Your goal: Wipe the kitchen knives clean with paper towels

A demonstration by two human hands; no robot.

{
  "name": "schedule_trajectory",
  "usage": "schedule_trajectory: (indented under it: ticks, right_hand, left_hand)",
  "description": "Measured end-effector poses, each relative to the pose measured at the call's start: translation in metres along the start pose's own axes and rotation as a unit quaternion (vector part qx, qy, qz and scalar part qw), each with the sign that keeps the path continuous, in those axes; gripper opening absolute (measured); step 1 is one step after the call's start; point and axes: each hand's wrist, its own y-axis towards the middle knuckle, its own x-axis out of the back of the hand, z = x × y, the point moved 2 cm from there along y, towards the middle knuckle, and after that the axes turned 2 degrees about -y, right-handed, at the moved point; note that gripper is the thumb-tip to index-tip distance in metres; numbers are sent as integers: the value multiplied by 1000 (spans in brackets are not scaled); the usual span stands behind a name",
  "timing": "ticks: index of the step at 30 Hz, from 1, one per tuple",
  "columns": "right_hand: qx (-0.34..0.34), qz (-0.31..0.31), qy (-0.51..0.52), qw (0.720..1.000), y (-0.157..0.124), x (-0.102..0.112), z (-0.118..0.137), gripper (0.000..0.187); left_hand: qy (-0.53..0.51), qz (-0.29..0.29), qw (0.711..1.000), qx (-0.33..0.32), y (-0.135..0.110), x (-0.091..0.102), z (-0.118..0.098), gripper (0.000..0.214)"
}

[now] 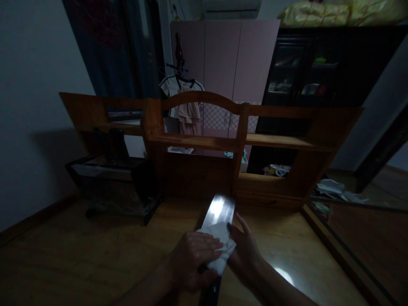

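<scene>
Between my hands is a long object with a broad, flat, shiny end [219, 210] that reflects bright light. Its lower end is black, and dim light hides its exact kind. A crumpled white tissue [219, 242] lies across its middle. My left hand [194, 259] is closed on the tissue, pressing it against the object with the fingers over the top. On the other side, my right hand [247, 248] grips the object's edge beside the tissue, its thumb side raised. Part of the right fingers is hidden behind the object and tissue.
A wooden shelf headboard [197, 142] spans the far end of the wooden surface [134, 255]. To the left stands a black glass-fronted box [108, 187]. Behind are a pink wardrobe [221, 63], hanging clothes [188, 102] and a dark cabinet [318, 63]. A ledge [341, 250] runs along the right.
</scene>
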Motion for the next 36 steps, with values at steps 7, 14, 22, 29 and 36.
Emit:
schedule_trajectory:
  ticks: [7,14,22,29,36]
  right_hand:
    - [-11,47,44,998,0,-6,-1,43]
    - [-11,50,85,995,0,-1,0,42]
    - [-20,14,2,1000,3,7,-2,41]
    - [-21,29,-6,999,2,6,-2,43]
    - [-16,45,20,999,3,1,-3,47]
  left_hand:
    - [95,-74,992,38,-9,6,19,33]
    - [146,15,985,90,-7,0,26,40]
    - [-5,73,996,56,1,-4,9,36]
    - [-150,-69,977,134,-5,-6,9,53]
    - [-75,-64,984,149,-7,4,20,36]
